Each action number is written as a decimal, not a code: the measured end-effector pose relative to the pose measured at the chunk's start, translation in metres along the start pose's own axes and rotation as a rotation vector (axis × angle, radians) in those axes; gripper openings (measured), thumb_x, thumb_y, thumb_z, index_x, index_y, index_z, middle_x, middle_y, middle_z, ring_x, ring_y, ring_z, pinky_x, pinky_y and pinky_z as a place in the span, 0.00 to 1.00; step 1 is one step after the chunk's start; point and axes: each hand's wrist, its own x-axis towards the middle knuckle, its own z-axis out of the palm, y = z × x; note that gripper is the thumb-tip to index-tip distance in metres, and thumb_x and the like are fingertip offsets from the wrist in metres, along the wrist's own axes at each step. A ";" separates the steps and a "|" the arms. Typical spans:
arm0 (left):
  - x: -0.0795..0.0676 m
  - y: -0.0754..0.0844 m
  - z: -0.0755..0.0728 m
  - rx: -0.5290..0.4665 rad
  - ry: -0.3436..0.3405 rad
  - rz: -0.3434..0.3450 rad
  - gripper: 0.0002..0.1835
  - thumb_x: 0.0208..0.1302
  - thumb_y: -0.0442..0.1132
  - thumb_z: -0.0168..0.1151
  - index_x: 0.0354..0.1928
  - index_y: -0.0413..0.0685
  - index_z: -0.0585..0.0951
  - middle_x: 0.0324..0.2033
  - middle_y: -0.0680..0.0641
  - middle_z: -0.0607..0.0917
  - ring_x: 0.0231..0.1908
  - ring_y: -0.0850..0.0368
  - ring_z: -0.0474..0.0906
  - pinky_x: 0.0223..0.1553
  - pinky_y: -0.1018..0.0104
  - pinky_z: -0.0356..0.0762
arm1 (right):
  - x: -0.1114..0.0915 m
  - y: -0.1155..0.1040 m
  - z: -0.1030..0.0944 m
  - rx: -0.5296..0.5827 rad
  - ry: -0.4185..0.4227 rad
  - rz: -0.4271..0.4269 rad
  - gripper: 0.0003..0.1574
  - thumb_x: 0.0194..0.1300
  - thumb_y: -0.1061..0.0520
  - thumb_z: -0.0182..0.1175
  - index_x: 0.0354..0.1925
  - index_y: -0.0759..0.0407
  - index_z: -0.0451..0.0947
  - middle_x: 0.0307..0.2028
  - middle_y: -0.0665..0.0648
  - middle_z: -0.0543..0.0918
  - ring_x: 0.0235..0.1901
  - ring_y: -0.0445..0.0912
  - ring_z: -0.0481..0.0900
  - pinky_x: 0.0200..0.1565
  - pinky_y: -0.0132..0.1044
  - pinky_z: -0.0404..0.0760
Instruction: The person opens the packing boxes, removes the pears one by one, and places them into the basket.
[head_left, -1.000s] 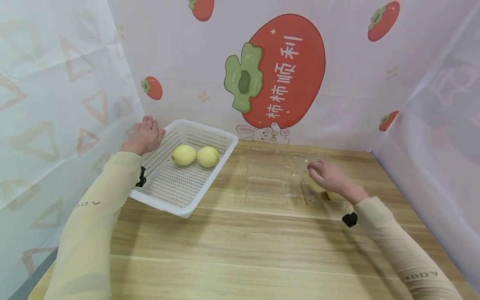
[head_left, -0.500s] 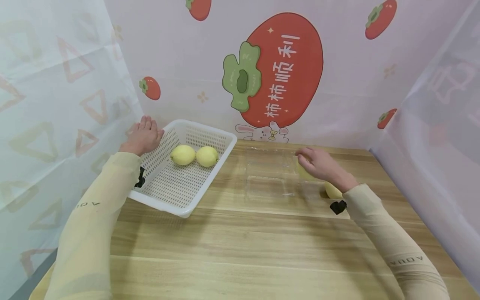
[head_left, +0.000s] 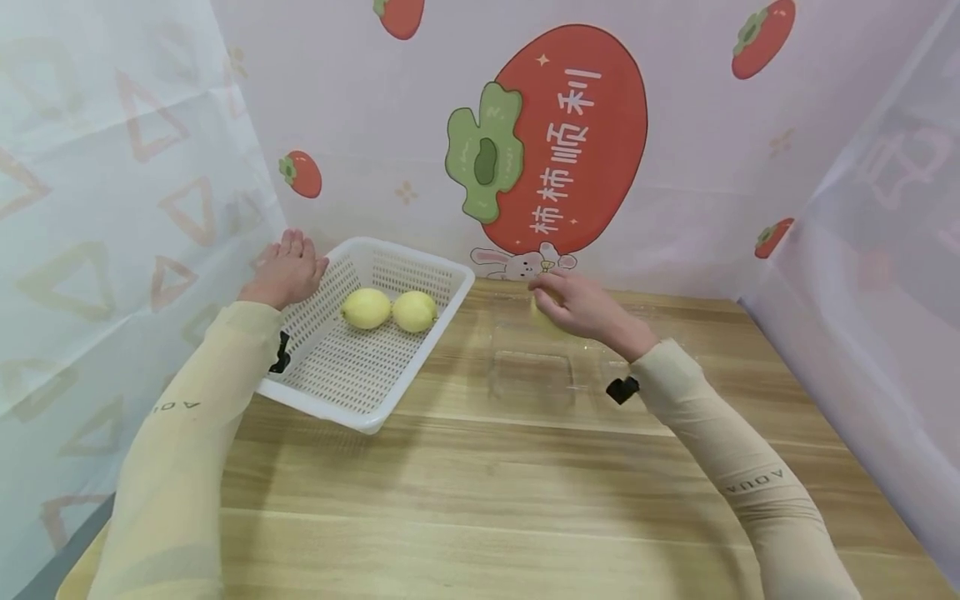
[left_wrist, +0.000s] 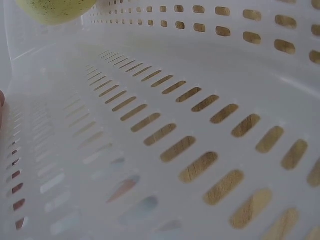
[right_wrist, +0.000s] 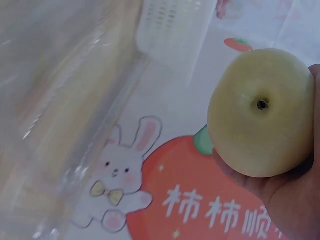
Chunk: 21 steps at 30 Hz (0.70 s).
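My right hand point(head_left: 585, 308) grips a pale yellow pear point(right_wrist: 260, 112), holding it over the left part of an opened clear plastic box point(head_left: 534, 357). The right wrist view shows the pear's dimpled end, with fingers curled around its side. My left hand point(head_left: 285, 268) lies with straight fingers at the left rim of a white slotted basket point(head_left: 431, 354). Inside that basket, toward its back, are two yellow pears, a left pear point(head_left: 366, 309) and a right pear point(head_left: 414, 312), side by side. My right wrist and sleeve cover much of the box's right part.
A wooden table point(head_left: 465, 500) carries the basket on the left and the plastic box right of centre. Behind them rises a pale backdrop point(head_left: 697, 167) with printed persimmons and a rabbit. Sheets hang along both sides, the left sheet point(head_left: 97, 208) close to my left arm.
My right hand has lifted the pear from the right part of the plastic box and carried it left over the other part. My left hand stays at the basket.
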 end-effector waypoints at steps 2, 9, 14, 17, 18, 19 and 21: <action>0.000 0.001 0.000 -0.005 0.000 0.001 0.40 0.78 0.54 0.25 0.72 0.23 0.35 0.73 0.24 0.31 0.74 0.30 0.22 0.74 0.35 0.29 | 0.010 -0.007 0.000 0.008 0.006 -0.027 0.21 0.73 0.50 0.48 0.57 0.55 0.78 0.52 0.57 0.82 0.48 0.51 0.80 0.52 0.52 0.80; 0.001 -0.001 -0.001 -0.008 0.003 -0.003 0.40 0.78 0.53 0.25 0.73 0.23 0.36 0.73 0.25 0.31 0.74 0.30 0.23 0.74 0.35 0.28 | 0.044 -0.030 0.004 0.062 0.029 -0.076 0.24 0.73 0.47 0.45 0.61 0.49 0.77 0.57 0.50 0.81 0.50 0.46 0.78 0.53 0.46 0.78; 0.001 -0.001 -0.001 0.001 -0.003 -0.001 0.40 0.78 0.53 0.24 0.72 0.23 0.35 0.73 0.24 0.31 0.74 0.29 0.24 0.74 0.35 0.30 | 0.061 -0.042 0.008 0.071 0.027 -0.104 0.24 0.73 0.48 0.45 0.60 0.50 0.77 0.55 0.51 0.81 0.53 0.44 0.78 0.57 0.44 0.78; 0.001 -0.001 -0.001 -0.002 -0.005 -0.005 0.39 0.78 0.53 0.24 0.72 0.23 0.36 0.73 0.24 0.31 0.74 0.29 0.24 0.74 0.35 0.31 | 0.070 -0.049 0.011 0.072 0.035 -0.132 0.21 0.73 0.50 0.45 0.54 0.53 0.79 0.49 0.53 0.82 0.48 0.45 0.79 0.53 0.43 0.79; 0.000 0.000 -0.001 -0.003 -0.005 -0.006 0.39 0.78 0.53 0.24 0.72 0.22 0.36 0.72 0.24 0.31 0.74 0.29 0.24 0.74 0.35 0.31 | 0.074 -0.051 0.011 0.075 0.037 -0.142 0.20 0.72 0.50 0.45 0.52 0.54 0.79 0.47 0.53 0.83 0.46 0.45 0.79 0.52 0.43 0.79; 0.000 0.000 -0.001 -0.003 -0.002 -0.008 0.39 0.78 0.53 0.24 0.72 0.22 0.36 0.72 0.24 0.32 0.74 0.29 0.24 0.74 0.35 0.32 | 0.077 -0.053 0.011 0.074 0.039 -0.148 0.20 0.72 0.51 0.46 0.51 0.54 0.80 0.47 0.53 0.83 0.45 0.45 0.79 0.51 0.42 0.80; 0.000 0.000 -0.001 -0.005 0.003 -0.008 0.39 0.78 0.52 0.24 0.72 0.22 0.36 0.72 0.23 0.32 0.74 0.29 0.25 0.74 0.34 0.33 | 0.084 -0.057 0.012 0.073 0.047 -0.159 0.20 0.72 0.51 0.46 0.51 0.55 0.80 0.46 0.54 0.84 0.44 0.45 0.80 0.51 0.42 0.79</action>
